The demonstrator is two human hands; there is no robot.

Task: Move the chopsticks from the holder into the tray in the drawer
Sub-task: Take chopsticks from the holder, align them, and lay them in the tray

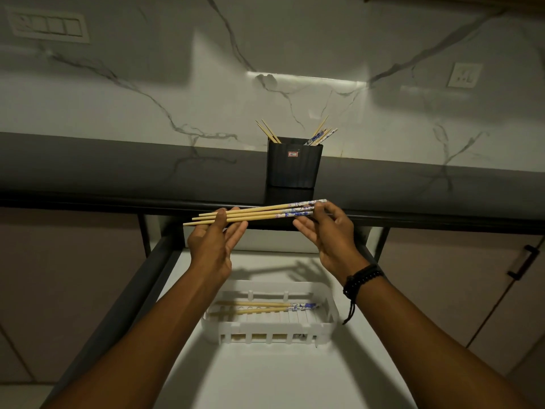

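A bundle of several wooden chopsticks (259,212) with blue-patterned ends lies nearly level between my hands, above the open drawer. My left hand (213,246) pinches the bare tips. My right hand (327,234) grips the patterned ends. On the dark counter behind stands the black ribbed holder (293,166), with several chopsticks (320,135) still leaning out of it. Below my hands a white slotted tray (269,327) rests on the drawer floor, and a few chopsticks (265,307) lie inside it.
The white drawer floor (274,376) stretches toward me, bounded by a dark side rail (124,305) on the left. The counter's front edge (118,203) crosses the view just behind my hands. A cabinet door with a black handle (522,262) sits to the right.
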